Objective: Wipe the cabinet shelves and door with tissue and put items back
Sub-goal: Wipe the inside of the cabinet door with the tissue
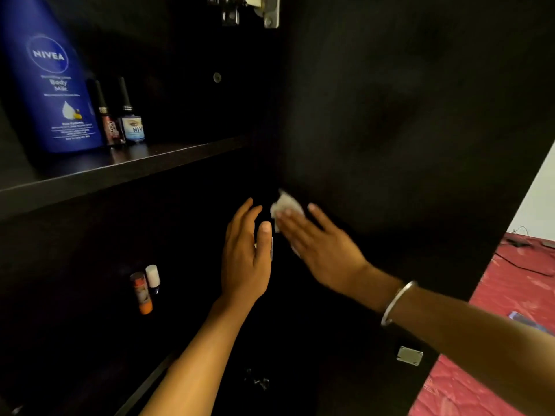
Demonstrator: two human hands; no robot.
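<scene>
tissue (285,205) is white and crumpled, and it sits under the fingers of the right hand (324,247), pressed flat against the inner face of the open cabinet door (405,130). the fingers of this hand are straight and spread, so the tissue is pushed on the dark panel, not squeezed in a fist; a small part of it shows above the fingertips, toward 11 o'clock from the hand. a silver bangle (396,301) is on the right wrist.

the left hand (244,256) is just beside the right one, at its 9 o'clock side, with relaxed, nearly straight fingers. it holds nothing that i can see, and whether it touches the cabinet edge i cannot tell.

on the upper shelf (126,169), toward 10 o'clock from the hands, a blue nivea bottle (54,85) stands upright, and two small dark-capped bottles (120,121) stand just beside it. lower, at 9 o'clock from the left hand, an orange tube (141,292) and a white-capped little bottle (153,279) stand close together. a red cloth (495,340) shows past the door at 4 o'clock.
</scene>
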